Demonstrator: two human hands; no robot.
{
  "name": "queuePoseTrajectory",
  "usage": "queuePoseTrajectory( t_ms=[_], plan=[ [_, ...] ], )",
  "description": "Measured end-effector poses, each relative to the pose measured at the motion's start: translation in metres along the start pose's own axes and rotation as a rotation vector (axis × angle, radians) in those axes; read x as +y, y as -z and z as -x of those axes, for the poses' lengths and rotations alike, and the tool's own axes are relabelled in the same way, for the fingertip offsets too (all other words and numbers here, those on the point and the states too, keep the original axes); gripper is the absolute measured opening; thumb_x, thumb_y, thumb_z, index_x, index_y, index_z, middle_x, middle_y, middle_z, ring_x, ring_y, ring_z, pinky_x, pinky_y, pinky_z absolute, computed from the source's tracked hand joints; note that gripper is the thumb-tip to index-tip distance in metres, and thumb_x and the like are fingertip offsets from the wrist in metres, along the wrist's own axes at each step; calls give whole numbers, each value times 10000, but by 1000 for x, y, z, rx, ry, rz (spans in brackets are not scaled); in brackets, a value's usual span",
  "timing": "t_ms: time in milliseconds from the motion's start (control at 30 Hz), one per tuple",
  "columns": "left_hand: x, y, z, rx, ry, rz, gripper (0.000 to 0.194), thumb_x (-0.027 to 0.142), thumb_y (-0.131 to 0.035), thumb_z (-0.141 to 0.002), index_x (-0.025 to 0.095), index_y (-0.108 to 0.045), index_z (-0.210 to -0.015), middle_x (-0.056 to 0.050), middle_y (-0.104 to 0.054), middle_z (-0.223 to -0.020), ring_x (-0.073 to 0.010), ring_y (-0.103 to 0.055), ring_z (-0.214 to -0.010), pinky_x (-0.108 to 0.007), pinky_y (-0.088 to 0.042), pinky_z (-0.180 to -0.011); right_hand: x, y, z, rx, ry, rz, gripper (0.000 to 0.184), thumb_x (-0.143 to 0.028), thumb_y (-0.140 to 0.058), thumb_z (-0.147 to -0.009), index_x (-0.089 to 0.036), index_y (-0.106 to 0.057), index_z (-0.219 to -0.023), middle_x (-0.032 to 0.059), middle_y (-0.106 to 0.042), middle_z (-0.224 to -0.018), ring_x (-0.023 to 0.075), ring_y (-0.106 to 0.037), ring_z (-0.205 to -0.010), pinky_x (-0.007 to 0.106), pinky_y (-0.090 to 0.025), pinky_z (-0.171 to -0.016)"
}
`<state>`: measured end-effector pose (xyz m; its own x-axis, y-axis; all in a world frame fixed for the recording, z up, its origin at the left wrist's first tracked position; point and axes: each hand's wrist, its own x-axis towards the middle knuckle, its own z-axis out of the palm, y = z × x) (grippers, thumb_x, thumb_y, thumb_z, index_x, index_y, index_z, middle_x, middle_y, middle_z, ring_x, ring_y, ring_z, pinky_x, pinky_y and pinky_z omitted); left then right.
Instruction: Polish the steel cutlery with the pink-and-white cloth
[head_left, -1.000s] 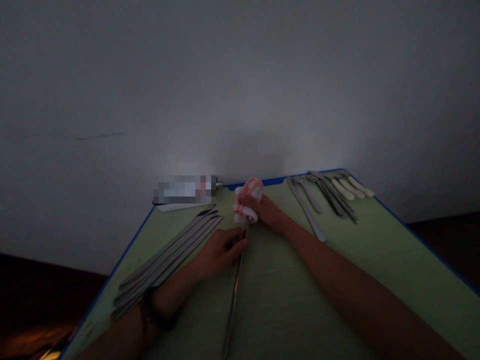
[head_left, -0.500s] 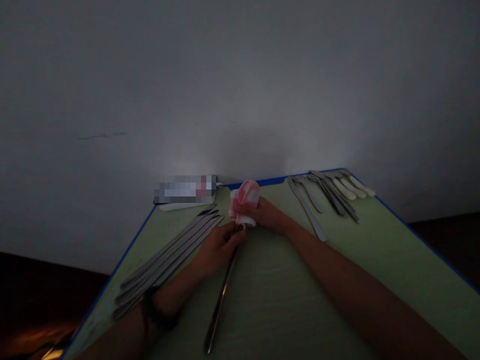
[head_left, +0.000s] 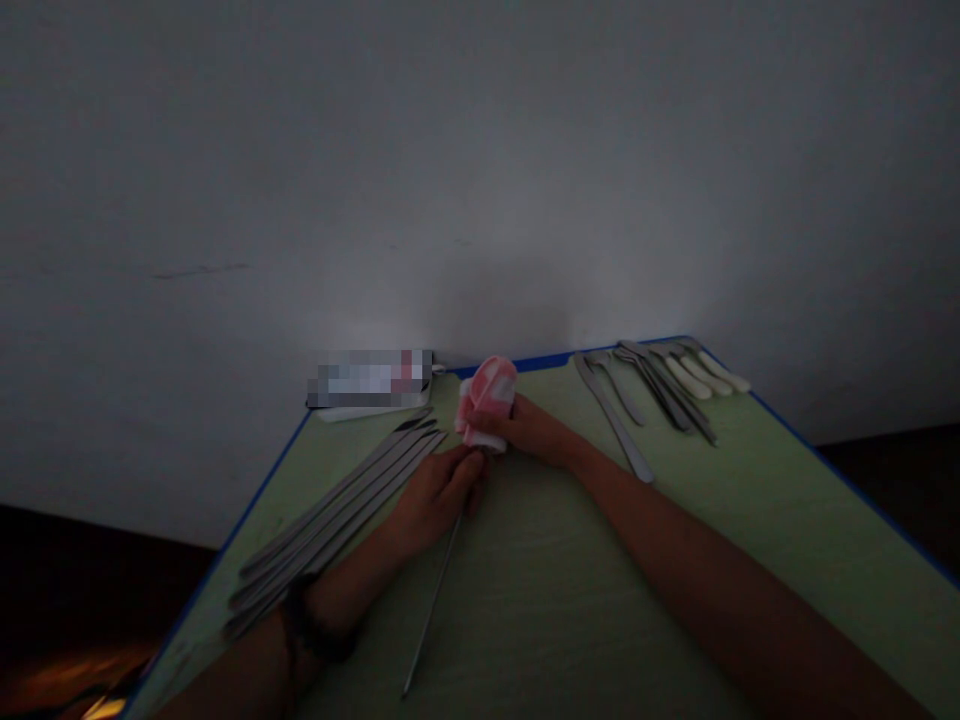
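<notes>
The person's left arm [head_left: 367, 575] comes up from the bottom left, and the right arm [head_left: 675, 550] comes up from the bottom right. Both reach forward and lean in to the middle. The left hand [head_left: 435, 490] is curled tight. The right hand [head_left: 532, 430] is a little farther out, bent in a grip. The hands are very close, but it looks too dark to tell if they touch.

I'm gripping soft-looking, matt cloth [head_left: 495, 385] and a smooth metal utensil [head_left: 430, 612] with a faint sheen; here on my left, dull grey metal knives [head_left: 337, 510]; over right, smooth, plastic-looking handles [head_left: 687, 379], all on a matt tabletop [head_left: 555, 600].
</notes>
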<state>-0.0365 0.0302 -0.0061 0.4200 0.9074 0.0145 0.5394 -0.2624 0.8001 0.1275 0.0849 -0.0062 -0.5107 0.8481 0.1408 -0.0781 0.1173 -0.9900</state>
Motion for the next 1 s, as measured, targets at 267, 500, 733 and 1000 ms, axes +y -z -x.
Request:
queuePoseTrajectory(
  t_ms=[267, 500, 733, 1000],
  plan=[
    [5, 0, 1, 0, 3, -42, 378, 366, -313, -941, 184, -509, -675, 33, -531, -509, -129, -512, -500, -238, -389, -549, 6, -3, -2, 64, 2, -43, 344, -464, -642, -743, -138, -617, -851, 33, -619, -796, 124, -538, -688, 244, -421, -651],
    [6, 1, 0, -19, -18, -86, 379, 369, -311, -943, 192, -496, -663, 27, -549, -528, -140, -530, -518, -253, -394, -566, 14, -2, -5, 101, -2, -72, 354, -498, -600, -772, -144, -606, -796, 19, -599, -725, 114, -516, -630, 227, -405, -583],
    [6, 0, 1, -27, -4, -135, 378, 383, -330, -933, 196, -484, -643, 36, -532, -524, -135, -508, -514, -247, -369, -531, 16, -4, -7, 151, -37, -173, 382, -535, -593, -761, -156, -609, -811, 2, -597, -661, 98, -511, -560, 210, -408, -519],
    [6, 3, 2, -62, -22, -87, 393, 393, -350, -931, 188, -508, -635, 27, -546, -548, -140, -525, -548, -252, -390, -564, 11, -3, -4, 110, -52, -165, 388, -546, -605, -746, -160, -589, -789, -4, -569, -644, 93, -480, -508, 211, -388, -452]
  ],
)
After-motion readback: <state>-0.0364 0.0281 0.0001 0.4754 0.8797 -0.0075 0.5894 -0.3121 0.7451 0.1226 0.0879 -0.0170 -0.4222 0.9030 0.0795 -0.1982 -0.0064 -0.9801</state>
